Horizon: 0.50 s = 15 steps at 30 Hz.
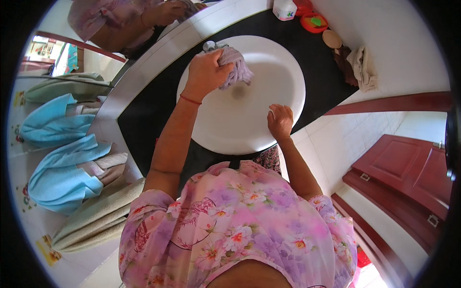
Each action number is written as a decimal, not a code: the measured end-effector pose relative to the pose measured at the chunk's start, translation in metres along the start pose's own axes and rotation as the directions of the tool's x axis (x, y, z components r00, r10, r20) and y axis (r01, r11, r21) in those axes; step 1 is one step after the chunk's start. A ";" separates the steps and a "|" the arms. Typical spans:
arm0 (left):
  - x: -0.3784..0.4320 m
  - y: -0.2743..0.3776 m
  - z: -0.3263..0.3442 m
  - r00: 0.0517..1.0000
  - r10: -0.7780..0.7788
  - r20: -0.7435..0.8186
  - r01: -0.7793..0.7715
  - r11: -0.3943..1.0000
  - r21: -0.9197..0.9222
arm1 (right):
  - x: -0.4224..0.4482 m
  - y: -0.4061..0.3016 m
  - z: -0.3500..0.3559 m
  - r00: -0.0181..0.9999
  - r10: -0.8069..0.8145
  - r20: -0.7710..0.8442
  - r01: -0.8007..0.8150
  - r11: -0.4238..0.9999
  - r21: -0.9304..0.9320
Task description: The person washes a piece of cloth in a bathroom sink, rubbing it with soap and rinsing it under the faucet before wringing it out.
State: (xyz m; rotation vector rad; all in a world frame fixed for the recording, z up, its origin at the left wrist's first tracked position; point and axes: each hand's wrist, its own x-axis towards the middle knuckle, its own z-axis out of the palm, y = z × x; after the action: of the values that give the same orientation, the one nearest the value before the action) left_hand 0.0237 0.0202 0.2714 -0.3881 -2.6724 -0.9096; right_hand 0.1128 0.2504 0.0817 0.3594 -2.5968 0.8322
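Observation:
My left hand grips a crumpled greyish-purple cloth above the back left of a round white washbasin. Just behind that hand, a chrome tap shows in part; the rest is hidden by the hand and cloth. The dark spot of the basin's drain lies below the cloth. Over the basin's front right side is my right hand, its fingers loosely bent and the thumb apart, with nothing visible in it. Whether it touches the rim I cannot tell.
Black countertop surrounds the basin. At its back right stand a white bottle, a red soap dish and bunched cloths. Blue towels hang at left beside a mirror. A dark red door is at right.

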 end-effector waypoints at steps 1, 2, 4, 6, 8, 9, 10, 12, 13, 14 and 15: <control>0.000 0.003 -0.006 0.999 -0.022 -0.033 0.021 0.999 -0.039 | 0.000 -0.001 0.000 1.000 -0.009 0.013 0.009 1.000 -0.008; -0.001 -0.004 -0.002 0.993 -0.032 -0.112 0.022 0.996 -0.090 | 0.000 -0.001 0.003 1.000 -0.018 0.000 0.018 0.999 -0.029; -0.011 -0.027 0.024 0.991 -0.113 -0.074 0.115 0.993 0.017 | 0.001 -0.003 0.001 1.000 -0.025 0.015 0.026 0.999 -0.042; -0.028 -0.051 0.065 0.977 -0.207 0.048 0.204 0.977 0.063 | -0.001 0.000 0.001 0.999 -0.027 0.029 0.028 0.998 -0.051; -0.056 -0.072 0.115 0.943 -0.275 0.191 0.259 0.960 0.104 | -0.006 0.007 0.002 0.999 -0.019 0.032 0.021 0.997 -0.070; -0.073 -0.081 0.131 0.930 -0.299 0.214 0.270 0.951 0.154 | -0.005 0.006 0.005 0.999 -0.026 0.031 0.028 0.997 -0.067; -0.089 -0.088 0.148 0.901 -0.371 0.226 0.335 0.925 0.180 | -0.007 0.008 0.007 0.999 -0.029 0.026 0.031 0.997 -0.072; -0.124 -0.100 0.173 0.823 -0.509 0.252 0.456 0.856 0.243 | -0.007 0.004 0.008 0.999 -0.037 0.028 0.038 0.997 -0.070; -0.136 -0.105 0.177 0.837 -0.486 0.252 0.428 0.868 0.254 | -0.005 0.002 0.008 0.999 -0.042 0.021 0.043 0.997 -0.071; -0.149 -0.113 0.177 0.849 -0.464 0.251 0.400 0.877 0.266 | -0.004 -0.001 0.009 0.999 -0.040 0.026 0.042 0.997 -0.061; -0.156 -0.117 0.177 0.861 -0.441 0.254 0.372 0.886 0.276 | -0.005 -0.002 0.010 0.999 -0.036 0.033 0.038 0.998 -0.052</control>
State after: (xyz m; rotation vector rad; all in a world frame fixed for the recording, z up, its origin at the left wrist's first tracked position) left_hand 0.0945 0.0168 0.0183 0.1115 -3.1822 -0.6887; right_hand 0.1148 0.2432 0.0733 0.4073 -2.6277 0.7498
